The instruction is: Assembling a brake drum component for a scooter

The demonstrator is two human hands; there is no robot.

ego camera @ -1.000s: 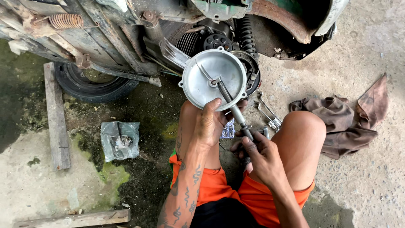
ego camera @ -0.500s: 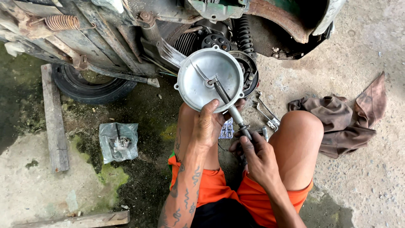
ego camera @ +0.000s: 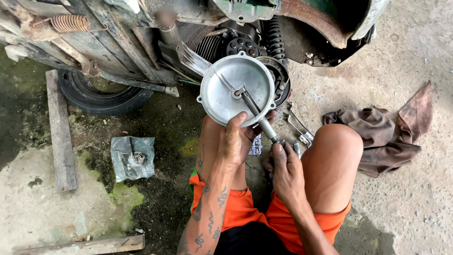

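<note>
Two bare hands work over a concrete floor (ego camera: 415, 56). The left hand (ego camera: 236, 139) grips a round metal cover (ego camera: 237, 89) by its lower rim; the right hand (ego camera: 285, 170) closes its fingers around a socket wrench (ego camera: 259, 115) seated at the cover's centre, seemingly turning a fastener, which calls for steady bracing.

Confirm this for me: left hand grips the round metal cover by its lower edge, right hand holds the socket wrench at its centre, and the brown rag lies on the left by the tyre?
Not quite. The head view shows the brown rag on the right, past the knee. By the tyre lies a clear plastic bag. The left hand, round metal cover, right hand and socket wrench are as said.
</note>
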